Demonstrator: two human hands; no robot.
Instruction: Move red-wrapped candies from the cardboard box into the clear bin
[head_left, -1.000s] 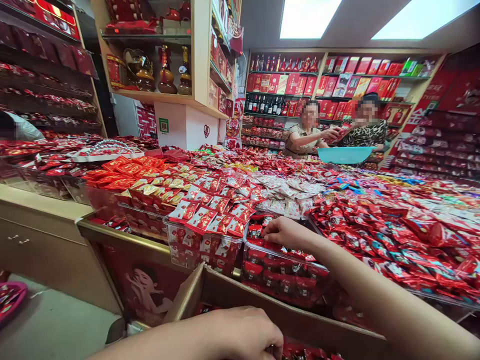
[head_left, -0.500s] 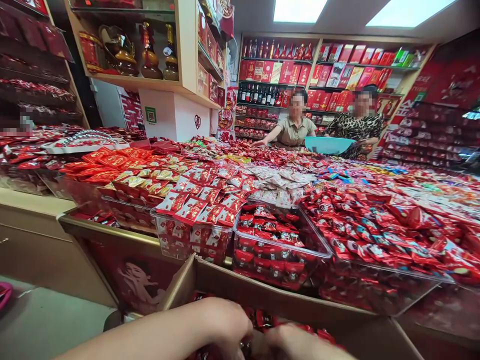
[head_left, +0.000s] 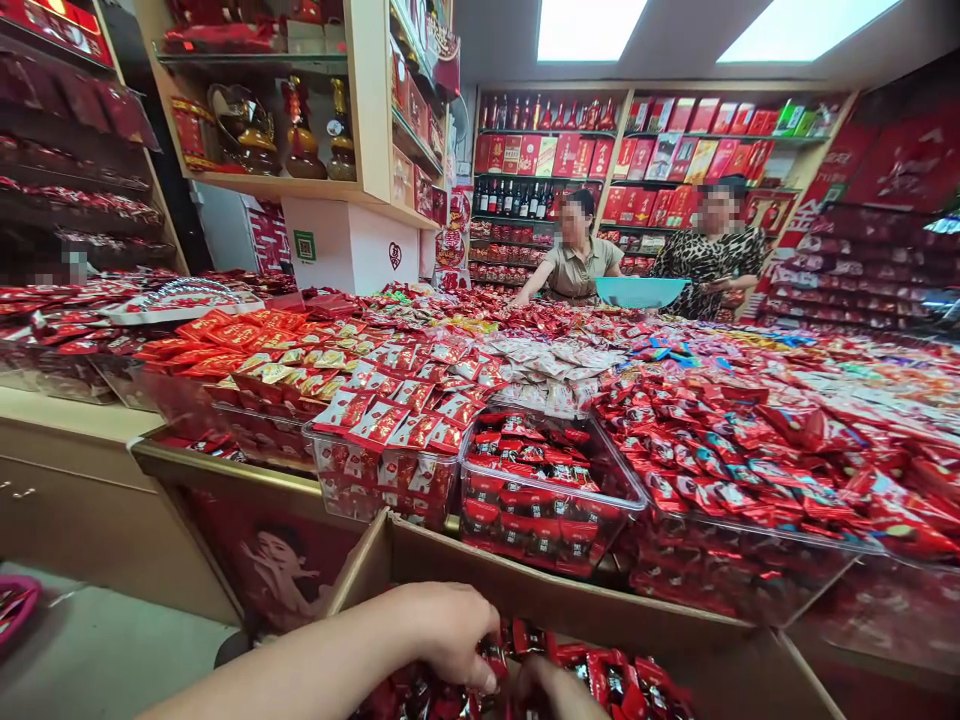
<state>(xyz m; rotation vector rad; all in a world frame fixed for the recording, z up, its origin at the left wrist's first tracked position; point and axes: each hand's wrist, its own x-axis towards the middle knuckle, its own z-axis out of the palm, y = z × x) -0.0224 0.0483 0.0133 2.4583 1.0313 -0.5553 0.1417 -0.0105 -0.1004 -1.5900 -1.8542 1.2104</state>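
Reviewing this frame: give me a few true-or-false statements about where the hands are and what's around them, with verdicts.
1. The left hand and right hand are both down in the cardboard box among red packets. True.
2. The right hand rests in the clear bin on the counter. False: it is in the cardboard box, and no hand is at the bin.
3. A person in a leopard-print top stands behind a teal basin. True.
4. The back shelves are bare. False: they hold red boxes and bottles.
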